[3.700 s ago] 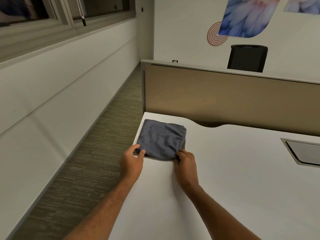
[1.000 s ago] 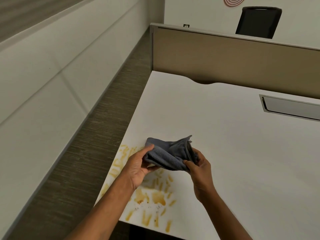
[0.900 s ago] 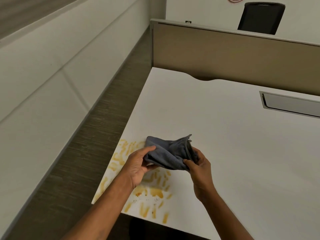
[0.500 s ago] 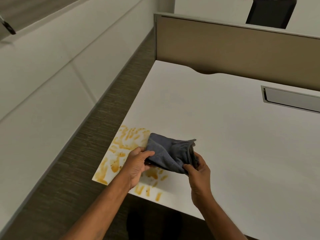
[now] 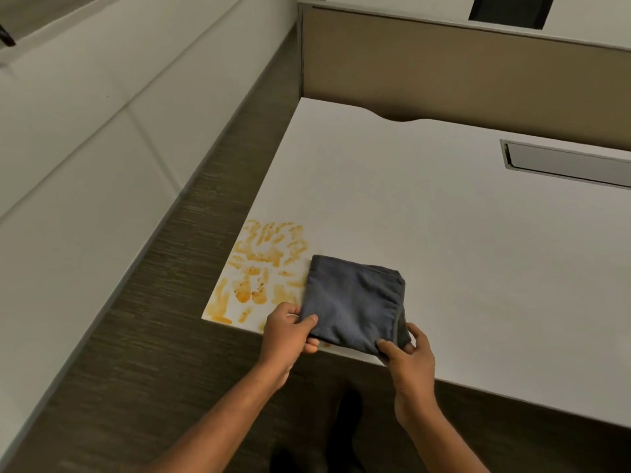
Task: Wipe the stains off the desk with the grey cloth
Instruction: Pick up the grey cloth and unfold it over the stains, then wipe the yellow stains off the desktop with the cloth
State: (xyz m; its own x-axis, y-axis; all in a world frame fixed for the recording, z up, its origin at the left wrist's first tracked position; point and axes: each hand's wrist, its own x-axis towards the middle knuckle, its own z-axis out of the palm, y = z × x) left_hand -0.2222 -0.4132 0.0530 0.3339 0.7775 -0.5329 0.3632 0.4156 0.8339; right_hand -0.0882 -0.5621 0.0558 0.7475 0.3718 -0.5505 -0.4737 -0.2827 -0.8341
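A folded grey cloth (image 5: 355,302) lies flat on the white desk (image 5: 461,250) near its front edge. My left hand (image 5: 288,331) pinches the cloth's near left corner and my right hand (image 5: 409,349) pinches its near right corner. Orange-yellow stains (image 5: 263,268) are smeared over the desk's front left corner, just left of the cloth. The cloth's left edge overlaps the right side of the stained patch, and some smears may be hidden beneath it.
A tan partition panel (image 5: 461,70) stands along the desk's far edge. A grey cable tray (image 5: 566,163) is set into the desk at the right. Striped carpet (image 5: 153,336) runs between the desk and the white wall at left. A black chair (image 5: 512,10) shows behind the partition.
The cloth was picked up from the far left of the desk and carried bunched in both hands to the stained corner. It now lies flat on the desk there.
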